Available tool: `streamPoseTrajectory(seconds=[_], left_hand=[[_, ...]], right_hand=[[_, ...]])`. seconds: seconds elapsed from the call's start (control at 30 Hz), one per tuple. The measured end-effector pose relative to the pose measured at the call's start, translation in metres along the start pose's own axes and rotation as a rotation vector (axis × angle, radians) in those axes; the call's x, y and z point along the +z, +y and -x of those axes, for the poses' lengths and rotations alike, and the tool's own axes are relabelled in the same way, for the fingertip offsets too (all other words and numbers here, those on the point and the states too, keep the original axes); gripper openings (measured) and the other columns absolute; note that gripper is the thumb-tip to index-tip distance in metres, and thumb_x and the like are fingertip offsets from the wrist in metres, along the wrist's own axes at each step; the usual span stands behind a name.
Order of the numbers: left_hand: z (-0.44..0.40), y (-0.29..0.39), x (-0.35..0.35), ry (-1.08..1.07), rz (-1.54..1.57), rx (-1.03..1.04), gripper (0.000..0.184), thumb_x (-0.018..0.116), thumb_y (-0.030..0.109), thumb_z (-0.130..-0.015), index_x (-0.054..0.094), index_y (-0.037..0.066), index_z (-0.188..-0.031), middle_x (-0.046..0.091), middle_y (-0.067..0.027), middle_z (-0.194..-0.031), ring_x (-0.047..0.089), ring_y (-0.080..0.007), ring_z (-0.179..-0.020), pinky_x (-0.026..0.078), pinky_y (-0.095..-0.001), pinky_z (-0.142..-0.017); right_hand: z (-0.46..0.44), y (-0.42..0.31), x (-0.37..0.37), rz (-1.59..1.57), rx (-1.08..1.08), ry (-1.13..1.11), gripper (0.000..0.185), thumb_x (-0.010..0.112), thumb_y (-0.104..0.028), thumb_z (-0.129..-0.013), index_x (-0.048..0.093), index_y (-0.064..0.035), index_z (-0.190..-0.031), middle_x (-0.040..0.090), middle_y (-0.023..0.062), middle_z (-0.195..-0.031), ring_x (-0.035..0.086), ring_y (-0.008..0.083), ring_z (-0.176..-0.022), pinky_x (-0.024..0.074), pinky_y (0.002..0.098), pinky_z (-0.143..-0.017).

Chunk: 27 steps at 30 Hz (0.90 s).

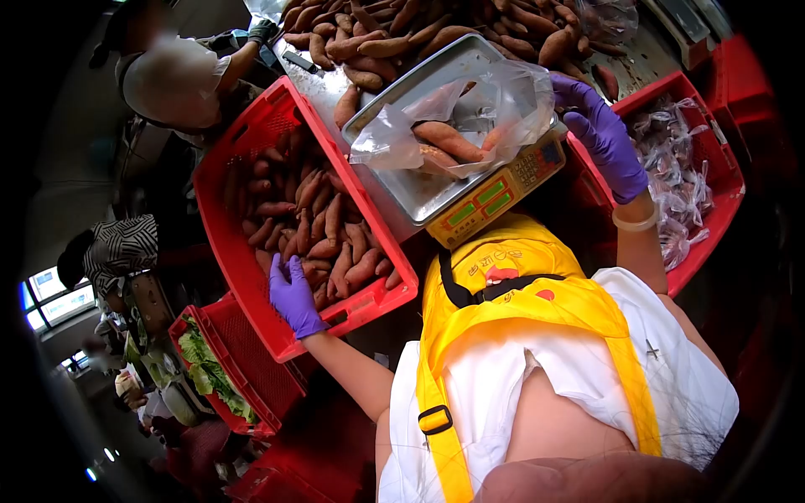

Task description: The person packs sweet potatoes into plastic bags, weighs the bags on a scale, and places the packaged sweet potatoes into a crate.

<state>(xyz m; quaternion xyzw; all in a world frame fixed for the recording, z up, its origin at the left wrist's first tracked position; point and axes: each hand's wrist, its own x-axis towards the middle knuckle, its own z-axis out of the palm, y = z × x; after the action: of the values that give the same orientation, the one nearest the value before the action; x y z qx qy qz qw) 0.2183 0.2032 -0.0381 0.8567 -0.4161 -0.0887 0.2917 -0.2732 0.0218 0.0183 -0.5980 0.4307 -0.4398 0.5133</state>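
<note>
My left hand (pixel 295 295), in a purple glove, is open over the near side of a red crate (pixel 344 189). Its spread fingers reach down to the sweet potatoes (pixel 312 220) heaped there. A clear plastic bag (pixel 524 96) lies with its mouth wide on the metal tray (pixel 407 197) of a weighing scale (pixel 495 197), and a few sweet potatoes (pixel 453 141) are inside it. At the bag's right edge is my right hand (pixel 605 138), also gloved in purple, its curled fingers closed on the plastic; the fingertips are partly hidden.
A large pile of sweet potatoes (pixel 386 42) covers the table behind the scale. On the right stands a red crate (pixel 725 180) with filled clear bags (pixel 675 168). Leafy greens (pixel 210 369) fill another crate at lower left. A co-worker (pixel 176 80) stands at far left.
</note>
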Motion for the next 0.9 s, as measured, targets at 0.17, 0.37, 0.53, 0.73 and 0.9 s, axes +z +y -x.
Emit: streamPoseTrajectory(seconds=[0.17, 0.37, 0.53, 0.73, 0.9], left_hand=[[0.003, 0.022, 0.010, -0.028, 0.019, 0.033, 0.042, 0.064, 0.020, -0.091, 0.056, -0.004, -0.124, 0.068, -0.0120, -0.094, 0.062, -0.0167, -0.076, 0.051, -0.0299, -0.069], [0.001, 0.025, 0.011, -0.104, 0.175, -0.069, 0.041, 0.066, 0.019, -0.090, 0.058, -0.004, -0.123, 0.069, -0.0160, -0.103, 0.066, -0.0189, -0.084, 0.053, -0.0291, -0.073], [-0.008, -0.013, 0.008, -0.142, -0.427, -0.016, 0.039, 0.063, 0.034, -0.087, 0.066, 0.001, -0.107, 0.068, -0.0206, -0.100, 0.066, -0.0350, -0.091, 0.051, -0.0404, -0.081], [-0.015, -0.053, 0.041, -0.537, -0.591, -0.151, 0.039, 0.061, 0.038, -0.085, 0.069, 0.004, -0.103, 0.067, -0.0193, -0.104, 0.065, -0.0354, -0.094, 0.050, -0.0422, -0.084], [-0.017, -0.056, 0.058, -0.675, -0.640, -0.108, 0.042, 0.061, 0.039, -0.084, 0.068, 0.004, -0.105, 0.066, -0.0192, -0.108, 0.063, -0.0372, -0.101, 0.049, -0.0416, -0.089]], right_hand=[[0.001, -0.008, 0.009, 0.238, -0.114, 0.010, 0.064, 0.071, -0.036, -0.086, 0.047, -0.0046, -0.137, 0.057, 0.0070, -0.120, 0.052, 0.0145, -0.114, 0.0390, 0.0294, -0.101], [0.011, -0.017, 0.012, 0.267, -0.067, 0.029, 0.065, 0.071, -0.035, -0.086, 0.046, -0.0047, -0.138, 0.058, 0.0072, -0.120, 0.053, 0.0148, -0.113, 0.0392, 0.0298, -0.101], [0.017, -0.005, 0.013, 0.133, 0.008, 0.061, 0.057, 0.067, -0.026, -0.090, 0.047, -0.0045, -0.138, 0.058, 0.0052, -0.119, 0.053, 0.0128, -0.111, 0.0388, 0.0279, -0.100], [0.021, 0.006, 0.016, 0.061, 0.052, 0.055, 0.051, 0.065, -0.021, -0.092, 0.047, -0.0045, -0.137, 0.059, 0.0034, -0.119, 0.053, 0.0107, -0.109, 0.0414, 0.0259, -0.096], [0.017, -0.002, 0.028, 0.045, 0.057, 0.041, 0.050, 0.065, -0.021, -0.092, 0.048, -0.0040, -0.136, 0.058, 0.0034, -0.121, 0.054, 0.0117, -0.109, 0.0413, 0.0257, -0.096]])
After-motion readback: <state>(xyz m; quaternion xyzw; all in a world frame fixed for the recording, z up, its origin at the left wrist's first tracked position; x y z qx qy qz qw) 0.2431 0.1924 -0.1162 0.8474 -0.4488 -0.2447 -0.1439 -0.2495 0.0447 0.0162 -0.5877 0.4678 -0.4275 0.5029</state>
